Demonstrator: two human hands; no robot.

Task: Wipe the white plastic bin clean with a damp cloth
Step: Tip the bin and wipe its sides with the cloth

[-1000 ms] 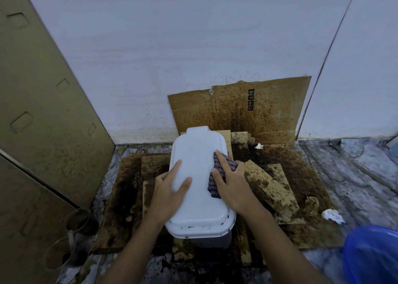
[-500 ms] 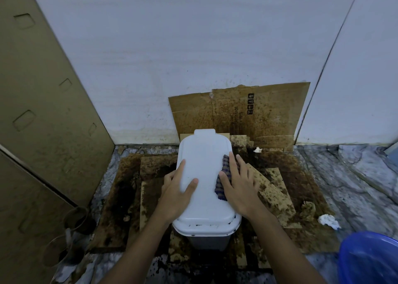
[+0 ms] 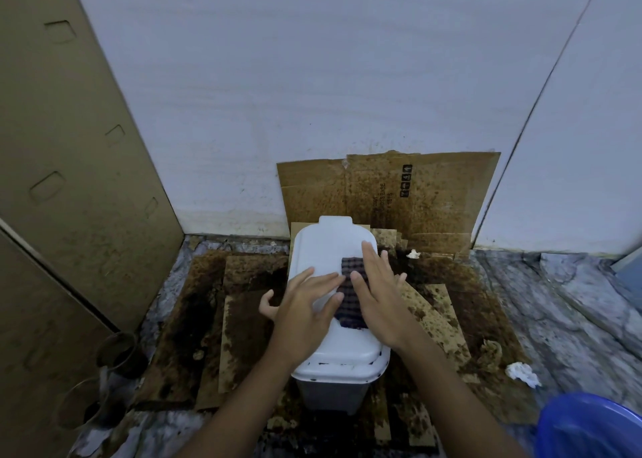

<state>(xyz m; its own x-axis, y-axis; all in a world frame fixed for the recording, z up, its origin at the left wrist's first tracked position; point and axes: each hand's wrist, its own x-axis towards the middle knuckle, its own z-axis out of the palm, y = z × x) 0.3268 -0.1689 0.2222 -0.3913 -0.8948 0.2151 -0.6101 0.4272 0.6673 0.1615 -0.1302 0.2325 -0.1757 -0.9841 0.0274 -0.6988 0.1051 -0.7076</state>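
The white plastic bin stands on stained cardboard with its lid closed, seen from above. A dark checked cloth lies flat on the lid's right half. My right hand presses flat on the cloth, fingers pointing toward the wall, covering the cloth's right side. My left hand rests on the lid's left half with fingers spread, its fingertips touching the cloth's left edge. Dark specks show along the lid's near rim.
Soiled cardboard sheets cover the floor around the bin, and one piece leans on the white wall. A brown cabinet door stands left. A blue tub sits at bottom right. Crumpled white paper lies on the right.
My right hand has slid the cloth up the lid, away from me. My left hand has moved right on the lid until its fingers reach the cloth.
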